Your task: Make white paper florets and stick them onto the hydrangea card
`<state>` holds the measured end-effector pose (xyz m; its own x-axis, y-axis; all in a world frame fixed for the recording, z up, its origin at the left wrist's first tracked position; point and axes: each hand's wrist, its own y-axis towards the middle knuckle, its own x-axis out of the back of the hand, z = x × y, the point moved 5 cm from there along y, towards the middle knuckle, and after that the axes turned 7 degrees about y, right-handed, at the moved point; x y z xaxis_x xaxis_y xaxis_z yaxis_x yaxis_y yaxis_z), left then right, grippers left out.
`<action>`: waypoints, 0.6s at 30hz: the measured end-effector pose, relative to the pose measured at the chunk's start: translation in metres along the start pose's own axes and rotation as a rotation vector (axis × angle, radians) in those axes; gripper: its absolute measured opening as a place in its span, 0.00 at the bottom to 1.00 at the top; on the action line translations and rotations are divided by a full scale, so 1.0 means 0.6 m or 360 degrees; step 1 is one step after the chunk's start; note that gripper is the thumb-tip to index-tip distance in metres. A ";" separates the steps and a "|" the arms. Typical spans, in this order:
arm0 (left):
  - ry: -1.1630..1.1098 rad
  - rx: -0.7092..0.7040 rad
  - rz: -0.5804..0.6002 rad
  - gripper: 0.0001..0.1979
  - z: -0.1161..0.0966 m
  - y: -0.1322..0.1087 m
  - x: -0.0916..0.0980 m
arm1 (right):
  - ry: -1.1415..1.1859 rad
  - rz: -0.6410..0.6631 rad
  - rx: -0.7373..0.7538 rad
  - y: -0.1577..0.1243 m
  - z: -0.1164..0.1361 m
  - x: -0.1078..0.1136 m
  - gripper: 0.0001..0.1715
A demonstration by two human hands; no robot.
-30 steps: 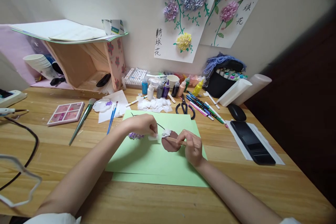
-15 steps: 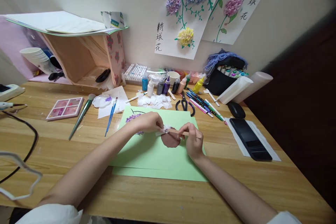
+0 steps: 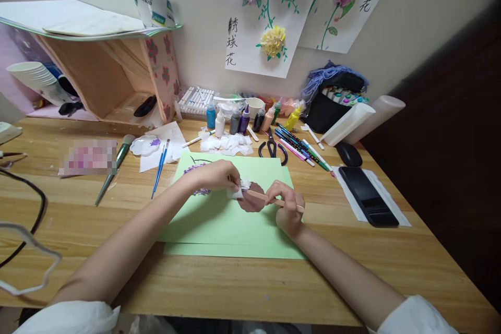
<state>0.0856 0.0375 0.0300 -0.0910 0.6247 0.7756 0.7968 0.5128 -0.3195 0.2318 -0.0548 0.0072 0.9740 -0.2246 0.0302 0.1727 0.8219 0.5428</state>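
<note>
A dusky brown-pink disc (image 3: 252, 203) lies on the light green paper (image 3: 219, 232). White crumpled tissue bits (image 3: 245, 185) sit at its upper left edge. My left hand (image 3: 222, 176) pinches a small piece of white paper (image 3: 235, 193) beside that edge. Held in my right hand (image 3: 288, 206) is a flat wooden craft stick (image 3: 256, 195), its tip over the disc near the white paper. Partly behind my left wrist is a purple textured flower (image 3: 201, 190) with a dark drawn stem on the green paper.
Torn white paper pieces (image 3: 227, 144), black-handled scissors (image 3: 273, 149) and paint bottles (image 3: 235, 122) stand or lie behind the green paper. Blue brushes (image 3: 159, 169) are at left. Pens (image 3: 303, 147) and a black phone (image 3: 368, 197) lie at right. Flower pictures (image 3: 270, 21) hang on the wall.
The stick has tilted, its tip now pointing up and left over the disc. The white paper piece in my left hand shows more. The whole view has shifted slightly.
</note>
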 end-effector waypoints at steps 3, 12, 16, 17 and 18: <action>-0.0104 -0.0119 0.0187 0.10 -0.007 -0.002 -0.008 | -0.0002 -0.0010 0.0013 -0.001 0.000 0.002 0.30; -0.0008 -0.0048 -0.0054 0.11 0.003 0.008 -0.001 | -0.0026 -0.0016 0.0084 0.001 0.003 0.011 0.30; -0.0014 -0.0037 -0.0143 0.12 0.000 0.010 0.004 | -0.0053 0.0118 0.0179 0.002 0.010 0.002 0.29; -0.0003 -0.0043 -0.0161 0.12 -0.001 0.010 0.004 | -0.0078 0.0155 0.0199 0.002 0.012 -0.001 0.29; 0.0013 -0.0053 -0.0179 0.12 -0.002 0.010 0.004 | -0.0101 0.0179 0.0215 0.002 0.013 -0.003 0.29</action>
<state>0.0910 0.0416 0.0302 -0.1763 0.5596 0.8098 0.8013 0.5594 -0.2121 0.2290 -0.0574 0.0146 0.9741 -0.1714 0.1476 0.0379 0.7670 0.6405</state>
